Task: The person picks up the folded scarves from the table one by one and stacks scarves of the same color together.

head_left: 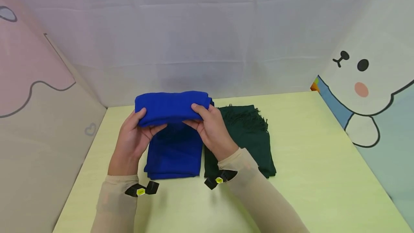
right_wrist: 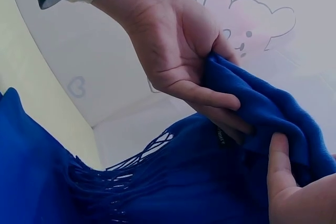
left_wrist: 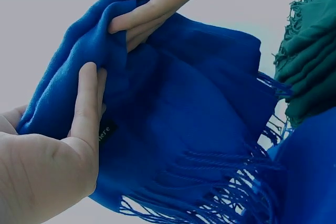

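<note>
A folded blue scarf (head_left: 171, 106) is held up over the table by both hands. At its left end my left hand (head_left: 133, 137) grips it, thumb on top and fingers underneath. My right hand (head_left: 211, 129) pinches the right end in the same way. The left wrist view shows the scarf's underside hanging in loose layers, with blue fringe (left_wrist: 231, 198) along its lower edge and a small dark label (left_wrist: 106, 132) near the left fingers. Below the hands, blue fabric (head_left: 174, 161) lies folded on the table.
A folded dark green scarf (head_left: 250, 139) with fringe lies just right of the blue fabric on the pale yellow table (head_left: 317, 168). A white cloth backdrop (head_left: 200, 46) rises behind the table. Printed cartoon panels (head_left: 365, 92) stand at either side.
</note>
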`<state>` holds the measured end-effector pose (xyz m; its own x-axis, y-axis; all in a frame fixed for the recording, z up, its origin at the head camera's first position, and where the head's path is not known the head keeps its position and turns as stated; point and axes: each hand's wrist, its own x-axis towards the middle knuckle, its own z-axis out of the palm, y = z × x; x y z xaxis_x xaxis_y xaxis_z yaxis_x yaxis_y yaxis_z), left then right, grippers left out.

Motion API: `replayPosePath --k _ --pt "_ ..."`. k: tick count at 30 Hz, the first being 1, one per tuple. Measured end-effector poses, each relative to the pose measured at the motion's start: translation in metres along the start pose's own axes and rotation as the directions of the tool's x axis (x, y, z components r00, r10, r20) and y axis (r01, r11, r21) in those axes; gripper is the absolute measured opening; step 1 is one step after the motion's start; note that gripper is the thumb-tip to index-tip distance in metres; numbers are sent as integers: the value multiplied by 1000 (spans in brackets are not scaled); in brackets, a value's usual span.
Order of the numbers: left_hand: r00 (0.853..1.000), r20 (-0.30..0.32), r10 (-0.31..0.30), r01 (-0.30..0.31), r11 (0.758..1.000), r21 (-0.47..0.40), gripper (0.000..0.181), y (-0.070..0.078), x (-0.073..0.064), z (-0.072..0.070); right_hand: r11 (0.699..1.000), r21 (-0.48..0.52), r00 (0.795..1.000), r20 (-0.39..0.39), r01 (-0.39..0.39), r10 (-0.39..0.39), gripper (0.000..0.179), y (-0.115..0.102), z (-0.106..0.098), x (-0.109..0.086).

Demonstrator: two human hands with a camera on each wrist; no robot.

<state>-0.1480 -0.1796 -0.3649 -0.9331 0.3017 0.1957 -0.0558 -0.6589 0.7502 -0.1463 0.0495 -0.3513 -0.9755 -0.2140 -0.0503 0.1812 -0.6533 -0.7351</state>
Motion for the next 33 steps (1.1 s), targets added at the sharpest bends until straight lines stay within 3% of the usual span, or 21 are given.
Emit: replayPosePath --k 7,11,17,23,28,33 --pt "1000 -22 -10 10 1000 -20 48 8 14 2 1000 3 999 23 26 -26 38 -8 4 8" --pt "999 -31 -20 20 1000 6 49 14 22 6 999 0 999 12 36 -36 36 -14 6 10" --pt "1000 -22 14 -13 999 42 49 23 33 13 998 -29 998 12 59 -59 41 -26 9 16" --pt "998 -61 3 3 995 100 51 28 46 12 995 -78 998 15 67 -66 45 -32 10 26" --pt "994 -111 -11 23 994 104 54 26 61 2 996 -87 1000 10 -3 4 46 -32 3 42" --pt "989 -143 -42 60 991 119 55 25 67 -5 995 -66 997 -13 -73 73 48 -30 -5 52"
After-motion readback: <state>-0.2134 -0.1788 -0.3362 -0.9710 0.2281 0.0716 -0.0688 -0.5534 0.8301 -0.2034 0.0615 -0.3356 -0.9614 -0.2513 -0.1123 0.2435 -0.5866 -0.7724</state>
